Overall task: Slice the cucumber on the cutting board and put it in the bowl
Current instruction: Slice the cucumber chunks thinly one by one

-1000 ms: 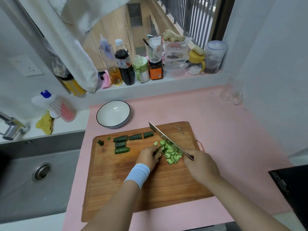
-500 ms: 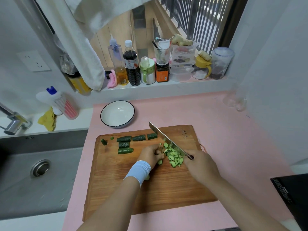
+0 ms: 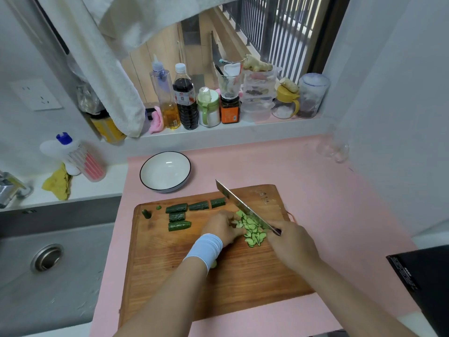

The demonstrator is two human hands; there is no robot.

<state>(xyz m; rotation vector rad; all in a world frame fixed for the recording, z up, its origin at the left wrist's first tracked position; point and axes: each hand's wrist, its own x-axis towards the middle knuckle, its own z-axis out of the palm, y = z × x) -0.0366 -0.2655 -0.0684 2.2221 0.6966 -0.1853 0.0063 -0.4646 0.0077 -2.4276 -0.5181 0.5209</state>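
A wooden cutting board [image 3: 184, 271] lies on the pink counter. Several dark green cucumber chunks [image 3: 178, 216] sit near its far left part. A pile of thin cucumber slices [image 3: 254, 233] lies between my hands. My left hand [image 3: 222, 228], with a white wristband, has its fingers curled on the cucumber piece at the blade; that piece is mostly hidden. My right hand [image 3: 290, 242] grips the handle of the knife [image 3: 243, 206], whose blade slants down onto the slices. The white bowl [image 3: 165, 171] with a dark rim stands empty behind the board.
A steel sink [image 3: 46, 261] lies left of the pink counter. Bottles and jars [image 3: 209, 105] line the window sill behind. A dish soap bottle [image 3: 70, 152] and a yellow cloth [image 3: 58, 181] sit by the sink. A black object [image 3: 427, 280] lies at the right edge.
Both hands stay at the slice pile with the knife in nearly the same slant. The view has shifted slightly. The chunks and the bowl have not moved.
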